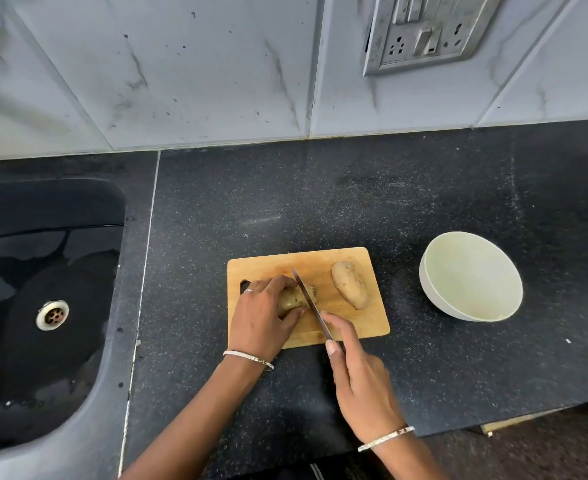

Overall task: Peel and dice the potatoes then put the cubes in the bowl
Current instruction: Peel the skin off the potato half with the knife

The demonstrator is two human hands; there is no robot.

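Black speckled stone forms the counter (355, 202). A dark, wet sink (43, 202) with a metal drain (52, 315) is sunk in at the left. Behind it are grey marbled tiles (181, 64) and a socket panel (431, 29). A wooden cutting board (348, 327) lies near the counter's front edge, and a pale bowl (472, 275) stands apart to its right.

Two brown-skinned potatoes are on the board. The whole potato (350, 284) lies untouched at the right end. The left hand (261, 317) curls over the other potato (294, 299), clasping it and hiding its left part. The knife (311, 303) crosses this potato diagonally, tip pointing away. The right hand (362, 382) is clenched round the hidden handle, with one finger stretched along the blade.
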